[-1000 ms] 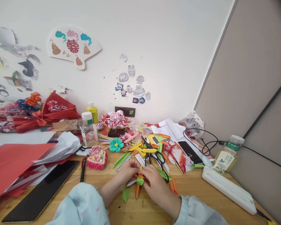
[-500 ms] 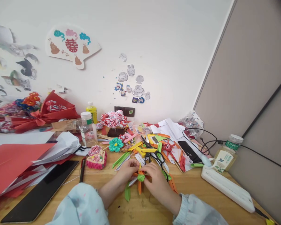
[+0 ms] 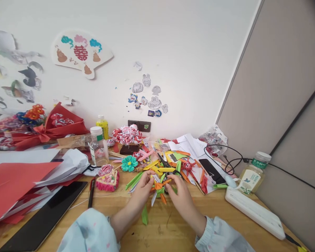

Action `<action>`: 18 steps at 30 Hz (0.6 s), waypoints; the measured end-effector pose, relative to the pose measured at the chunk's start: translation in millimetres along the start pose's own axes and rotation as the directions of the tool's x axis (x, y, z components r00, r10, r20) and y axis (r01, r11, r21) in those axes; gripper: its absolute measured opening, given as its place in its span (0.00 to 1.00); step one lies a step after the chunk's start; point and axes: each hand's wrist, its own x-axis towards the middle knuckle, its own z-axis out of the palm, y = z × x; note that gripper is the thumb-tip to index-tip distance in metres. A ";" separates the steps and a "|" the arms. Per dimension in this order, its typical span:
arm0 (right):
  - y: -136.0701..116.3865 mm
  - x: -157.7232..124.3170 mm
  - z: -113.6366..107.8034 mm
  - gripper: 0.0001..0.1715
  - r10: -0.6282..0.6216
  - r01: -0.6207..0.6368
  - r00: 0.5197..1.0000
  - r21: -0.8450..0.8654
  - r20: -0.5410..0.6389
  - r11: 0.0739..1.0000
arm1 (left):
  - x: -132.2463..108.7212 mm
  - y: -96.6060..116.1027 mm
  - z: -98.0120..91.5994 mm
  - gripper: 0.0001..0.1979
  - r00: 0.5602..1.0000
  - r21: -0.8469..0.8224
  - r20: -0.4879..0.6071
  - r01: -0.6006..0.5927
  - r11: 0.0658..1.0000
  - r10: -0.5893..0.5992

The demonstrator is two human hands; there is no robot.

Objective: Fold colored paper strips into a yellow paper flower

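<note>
A folded-paper piece (image 3: 159, 186) with orange, green, yellow and white arms is held just above the wooden table. The fingers of my left hand (image 3: 144, 187) pinch its left side. On the other side, my right hand (image 3: 179, 191) has its thumb and fingers closed on an orange arm. Beyond my hands lie black scissors (image 3: 164, 161), partly covered by folded yellow strips (image 3: 166, 169). Green paper strips (image 3: 133, 180) rest by my left hand, and a single green strip (image 3: 145, 215) lies below my left wrist.
At left are a black tablet (image 3: 46, 217), a pen (image 3: 91, 192), red paper (image 3: 15, 189) and a pink heart-shaped box (image 3: 108, 180). A clear jar (image 3: 98, 147) stands behind them. On the right are a phone (image 3: 212, 170), a white power strip (image 3: 254, 211) and a bottle (image 3: 253, 173).
My hands have moved slightly apart and upward. The paper piece has turned, so its orange middle and more of its arms show. The orange strips under my right hand are out of sight.
</note>
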 end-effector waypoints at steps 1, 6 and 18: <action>1.5 0.7 1.8 0.08 0.061 -0.064 0.997 0.079 0.048 0.995 | -1.2 1.1 1.0 0.17 1.000 0.013 -0.001 -0.009 1.000 0.009; 1.2 6.3 4.8 0.14 0.177 -0.240 0.966 0.406 0.187 0.882 | -0.7 -1.7 1.4 0.13 0.998 0.041 0.046 -0.050 0.998 0.048; 1.4 4.8 0.9 0.12 0.059 -0.095 0.984 0.215 0.168 0.972 | -1.7 0.3 -6.3 0.08 0.937 0.604 0.242 -0.348 0.717 0.250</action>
